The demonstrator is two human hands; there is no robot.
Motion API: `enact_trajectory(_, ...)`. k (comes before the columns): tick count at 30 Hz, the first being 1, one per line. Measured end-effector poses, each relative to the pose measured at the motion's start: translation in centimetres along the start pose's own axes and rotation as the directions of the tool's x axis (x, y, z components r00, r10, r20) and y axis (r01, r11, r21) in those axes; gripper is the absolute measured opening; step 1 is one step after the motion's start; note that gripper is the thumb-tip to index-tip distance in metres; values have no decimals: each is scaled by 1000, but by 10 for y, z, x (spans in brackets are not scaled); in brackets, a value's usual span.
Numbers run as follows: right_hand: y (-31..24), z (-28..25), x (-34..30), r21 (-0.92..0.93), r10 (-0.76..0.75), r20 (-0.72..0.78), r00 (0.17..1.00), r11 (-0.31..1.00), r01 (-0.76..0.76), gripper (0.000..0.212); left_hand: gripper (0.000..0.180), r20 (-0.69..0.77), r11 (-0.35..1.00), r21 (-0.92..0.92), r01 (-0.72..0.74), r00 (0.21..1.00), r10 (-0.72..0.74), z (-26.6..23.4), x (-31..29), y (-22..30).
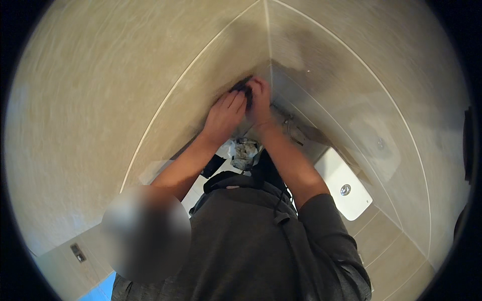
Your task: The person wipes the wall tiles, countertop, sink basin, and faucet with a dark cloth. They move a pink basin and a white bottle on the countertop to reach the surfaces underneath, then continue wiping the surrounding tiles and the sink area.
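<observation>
Both my arms reach forward to the tiled wall beside the corner. My left hand (225, 116) lies against a small dark, soft-looking thing (242, 84), with its fingers close together over the lower part. On the other side my right hand (259, 100) grips the same thing, its fingers curled around the right edge. The dark thing seems to touch the left wall. Its kind cannot be made out, since my fingers cover much of it.
A white toilet cistern (344, 185) with a round flush button stands at the right. Below my hands is a crumpled, light-coloured bundle (244, 153), beside a black flat object (213, 165). Small metal fittings (290, 126) sit low on the right wall. Beige tiled walls meet ahead.
</observation>
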State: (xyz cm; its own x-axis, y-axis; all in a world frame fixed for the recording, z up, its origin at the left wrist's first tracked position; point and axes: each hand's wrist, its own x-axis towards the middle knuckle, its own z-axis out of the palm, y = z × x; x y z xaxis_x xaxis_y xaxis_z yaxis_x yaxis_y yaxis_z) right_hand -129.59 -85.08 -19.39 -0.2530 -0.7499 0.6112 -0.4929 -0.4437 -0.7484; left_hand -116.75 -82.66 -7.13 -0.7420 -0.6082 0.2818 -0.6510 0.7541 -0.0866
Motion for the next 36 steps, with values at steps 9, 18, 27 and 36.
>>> enact_trajectory(9, -40, -18, -23, 52, 123, 316, 941, 988, -147, 50, 41, 74, 997, -41, 70, 995, -67, -19, -43, 8)
enact_trajectory(18, -75, -12, -17, 125, -45, 296, 954, 992, 8, 56, 39, -32, 994, -37, 107, 994, -108, -55, -68, 2)
enact_trajectory(27, -109, -126, 103, -175, -75, 345, 936, 974, 142, 70, 39, -474, 883, -466, 53, 828, -300, -40, 53, 1)
enact_trajectory(36, -89, -126, 234, -730, -510, 351, 785, 377, 571, 41, 50, -577, 757, -653, 14, 639, -509, -6, 186, 2)
